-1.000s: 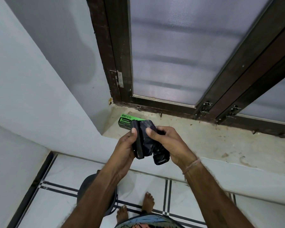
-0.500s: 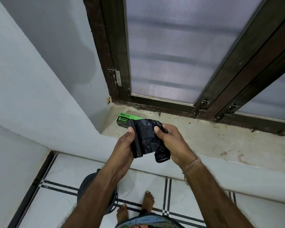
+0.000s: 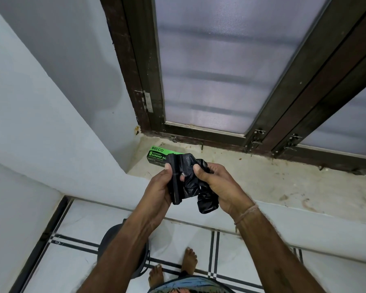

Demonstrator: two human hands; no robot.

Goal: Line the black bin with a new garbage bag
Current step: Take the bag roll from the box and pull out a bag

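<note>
Wall: a pale grey painted wall (image 3: 40, 115) fills the left side and bends at a corner toward the ledge.
Bin: the round black plastic bin (image 3: 112, 240) stands on the floor at the lower left, below the ledge; the left forearm covers most of it, so only a part of its dark rim and side is seen. Whether a bag is inside it, I cannot tell.
Floor: white glossy tiles with thin black stripes (image 3: 76, 225); two bare feet (image 3: 173, 263) stand just right of the bin.
Box: a green and black cardboard box of garbage bags (image 3: 157, 156), with the words BECO and GARBAGE printed, lies on the ledge near its left back corner; its right end is hidden behind the bag.
Left hand: the left hand (image 3: 160, 187) is closed on the folded, flat edge of the bag, thumb on top pressing it; one fingertip shows through a gap in the film.
Bag: the crumpled black plastic garbage bag (image 3: 186, 180) is held in the air between both hands, above the front edge of the ledge, partly unfolded, with one lump hanging down at the right.
Right hand: the right hand (image 3: 217, 182) is closed on the loose wrinkled part of the bag, thumb on top; a thin thread band is around the wrist.
Ledge: a stained beige stone ledge (image 3: 283, 187) runs to the right edge.
Window: a frosted glass window in a dark brown wooden frame (image 3: 226, 66) stands on the back edge of the ledge.
</note>
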